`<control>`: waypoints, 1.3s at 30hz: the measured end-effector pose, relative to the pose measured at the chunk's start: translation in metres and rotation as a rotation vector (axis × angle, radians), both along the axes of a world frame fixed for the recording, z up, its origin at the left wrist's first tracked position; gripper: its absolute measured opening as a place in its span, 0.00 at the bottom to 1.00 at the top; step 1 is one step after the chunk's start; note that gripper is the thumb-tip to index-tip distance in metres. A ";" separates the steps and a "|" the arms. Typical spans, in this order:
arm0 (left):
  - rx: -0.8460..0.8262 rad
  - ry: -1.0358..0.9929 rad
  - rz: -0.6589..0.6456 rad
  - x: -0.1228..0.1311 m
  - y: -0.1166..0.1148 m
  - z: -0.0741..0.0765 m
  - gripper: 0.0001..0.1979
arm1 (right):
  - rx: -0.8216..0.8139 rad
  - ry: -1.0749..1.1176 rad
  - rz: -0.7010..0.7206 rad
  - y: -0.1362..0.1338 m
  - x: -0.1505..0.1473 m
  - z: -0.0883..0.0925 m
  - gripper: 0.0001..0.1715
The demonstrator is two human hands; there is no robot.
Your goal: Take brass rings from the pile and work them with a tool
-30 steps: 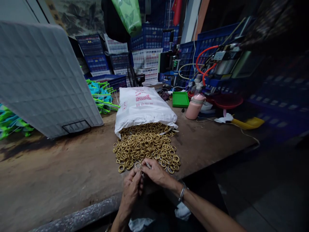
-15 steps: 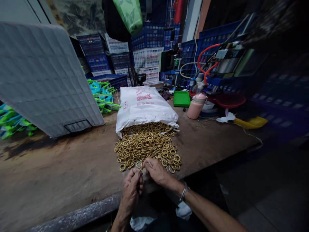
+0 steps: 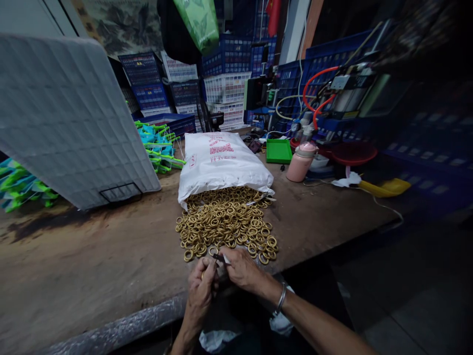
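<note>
My left hand [image 3: 200,288] is closed at the table's front edge, pinching a brass-coloured ring [image 3: 203,274] that is mostly hidden by the fingers. My right hand [image 3: 242,268], a metal bangle on its wrist, is closed round a small dark blade-like tool [image 3: 220,258]. The tool points left, its tip close to my left thumb; its exact kind is hard to make out. Just beyond both hands lies a heap of brass-coloured rings [image 3: 225,224]. These spill from the open mouth of a white sack [image 3: 225,162] with red print.
A large pale ribbed panel [image 3: 74,118] leans at the left, with green and blue plastic pieces [image 3: 160,148] behind it. On the right stand a pink bottle [image 3: 300,162], a green tray [image 3: 278,151] and a yellow scoop [image 3: 386,188]. Stacked crates [image 3: 227,88] fill the back.
My right hand has turned slightly, and the dark tool now shows between the hands. The left hand stays nearly in place. The sack and heap look the same.
</note>
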State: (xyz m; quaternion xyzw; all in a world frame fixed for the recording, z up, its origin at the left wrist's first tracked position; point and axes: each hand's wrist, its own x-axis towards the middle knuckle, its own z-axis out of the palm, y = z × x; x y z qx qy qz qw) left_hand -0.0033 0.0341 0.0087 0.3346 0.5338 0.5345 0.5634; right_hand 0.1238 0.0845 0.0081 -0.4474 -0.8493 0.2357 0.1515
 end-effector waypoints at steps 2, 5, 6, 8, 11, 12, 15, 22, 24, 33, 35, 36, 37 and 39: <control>-0.012 -0.040 0.008 0.001 0.001 0.001 0.18 | 0.001 0.000 0.011 -0.002 0.000 0.002 0.13; -0.007 -0.065 0.006 0.000 0.002 -0.001 0.19 | -0.003 -0.031 0.037 -0.006 -0.001 0.004 0.15; -0.001 -0.059 0.002 0.000 0.002 -0.003 0.19 | -0.007 -0.046 0.044 -0.007 -0.002 0.005 0.16; 0.007 -0.032 -0.006 -0.002 0.002 -0.007 0.19 | -0.015 -0.073 0.044 -0.008 -0.003 0.005 0.17; -0.009 -0.022 -0.019 -0.003 -0.001 -0.011 0.18 | -0.014 -0.121 0.013 -0.007 -0.004 0.002 0.17; -0.016 -0.045 -0.023 -0.002 -0.003 -0.011 0.17 | -0.009 -0.144 -0.005 -0.006 -0.004 0.000 0.16; -0.037 -0.174 -0.037 -0.002 -0.010 -0.003 0.15 | 0.010 -0.222 -0.070 0.001 -0.001 -0.003 0.14; -0.116 -0.422 0.014 -0.014 -0.017 0.010 0.13 | 0.026 -0.245 -0.131 0.008 -0.004 -0.002 0.12; -0.119 -0.440 0.027 -0.018 -0.016 0.007 0.12 | 0.048 -0.203 -0.112 0.006 -0.012 -0.003 0.12; -0.084 -0.571 0.067 -0.032 -0.014 0.000 0.07 | 0.075 -0.255 -0.144 0.003 -0.036 -0.014 0.12; -0.106 -0.627 0.074 -0.036 -0.013 -0.003 0.08 | 0.103 -0.252 -0.153 0.002 -0.036 -0.017 0.13; -0.116 -0.655 0.077 -0.037 -0.012 -0.005 0.10 | 0.119 -0.245 -0.153 0.001 -0.035 -0.019 0.13; -0.125 -0.682 0.077 -0.038 -0.011 -0.006 0.10 | 0.130 -0.238 -0.148 0.002 -0.034 -0.021 0.13; -0.133 -0.729 0.078 -0.039 -0.009 -0.009 0.08 | 0.119 -0.221 -0.128 0.003 -0.031 -0.022 0.14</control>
